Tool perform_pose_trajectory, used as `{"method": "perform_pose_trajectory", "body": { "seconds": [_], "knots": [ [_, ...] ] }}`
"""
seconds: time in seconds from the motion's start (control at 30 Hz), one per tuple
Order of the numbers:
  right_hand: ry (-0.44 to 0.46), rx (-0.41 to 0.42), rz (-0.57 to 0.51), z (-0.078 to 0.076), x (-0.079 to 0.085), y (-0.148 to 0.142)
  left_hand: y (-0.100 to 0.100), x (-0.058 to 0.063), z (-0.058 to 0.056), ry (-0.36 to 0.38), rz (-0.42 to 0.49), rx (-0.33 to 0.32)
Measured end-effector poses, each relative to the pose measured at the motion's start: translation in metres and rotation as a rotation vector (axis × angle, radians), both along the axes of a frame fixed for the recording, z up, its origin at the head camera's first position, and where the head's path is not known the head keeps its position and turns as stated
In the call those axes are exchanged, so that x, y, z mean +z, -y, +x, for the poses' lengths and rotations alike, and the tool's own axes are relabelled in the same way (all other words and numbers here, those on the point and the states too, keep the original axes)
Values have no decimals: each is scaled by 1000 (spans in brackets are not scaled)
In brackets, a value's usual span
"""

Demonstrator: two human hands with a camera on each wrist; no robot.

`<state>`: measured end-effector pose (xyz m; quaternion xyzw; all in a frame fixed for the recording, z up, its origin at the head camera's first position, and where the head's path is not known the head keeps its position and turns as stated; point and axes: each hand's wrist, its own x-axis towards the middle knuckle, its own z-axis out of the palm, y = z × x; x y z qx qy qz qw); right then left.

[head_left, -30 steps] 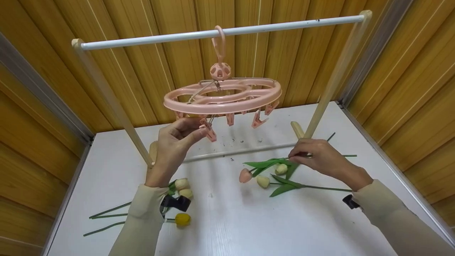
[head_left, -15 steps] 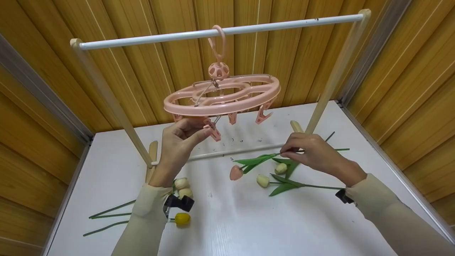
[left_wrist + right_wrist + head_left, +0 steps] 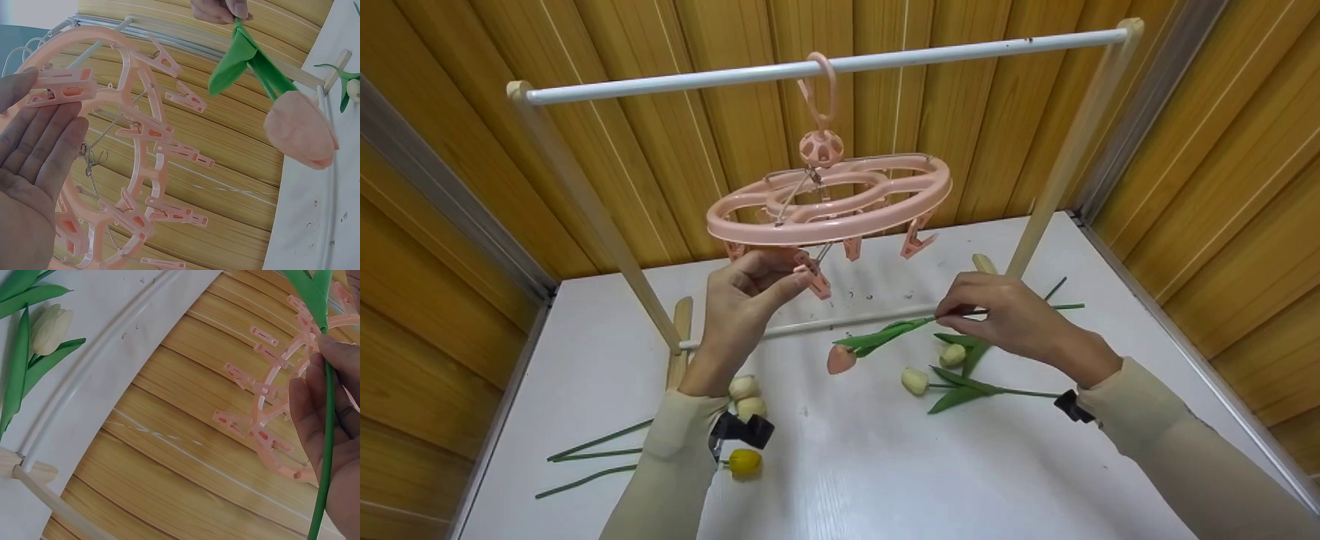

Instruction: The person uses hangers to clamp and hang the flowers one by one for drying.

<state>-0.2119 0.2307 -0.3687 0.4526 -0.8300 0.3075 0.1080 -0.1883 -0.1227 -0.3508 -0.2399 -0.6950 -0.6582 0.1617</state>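
Observation:
My left hand (image 3: pixel 739 304) pinches a pink clothespin (image 3: pixel 815 279) below the near rim of a round pink clip hanger (image 3: pixel 840 231). In the left wrist view, that clothespin (image 3: pixel 73 84) sits between thumb and fingers. My right hand (image 3: pixel 1009 313) pinches the green stem of a pink artificial tulip (image 3: pixel 841 359) just below its leaves. The flower points left and down, a short way right of and below the clothespin. In the right wrist view, the tulip's stem (image 3: pixel 328 433) runs down across the palm.
The hanger hooks over a white rod (image 3: pixel 697 79) of a wooden-legged stand. Two cream tulips (image 3: pixel 915 382) lie at right on the white table (image 3: pixel 840 465). At left are more cream tulips (image 3: pixel 750 409) and a yellow tulip (image 3: pixel 745 462), their stems partly under my forearm.
My right hand has carried the pink tulip left and slightly up, toward the left hand. The left hand has shifted slightly right with the clothespin, and the hanger has tilted and turned a little.

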Motion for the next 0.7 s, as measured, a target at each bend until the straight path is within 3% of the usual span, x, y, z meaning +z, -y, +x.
{"method": "perform_pose_trajectory", "body": {
  "seconds": [0.2,0.53,0.7],
  "knots": [
    [12,-4,21,3,6,4,-1,0,0,-9,7,-8],
    [-37,96,-34,3,14,11,-5,-1,2,-31,13,-12],
    [-32,81,-16,5,20,16,-9,0,3,-22,20,-11]
  ]
}}
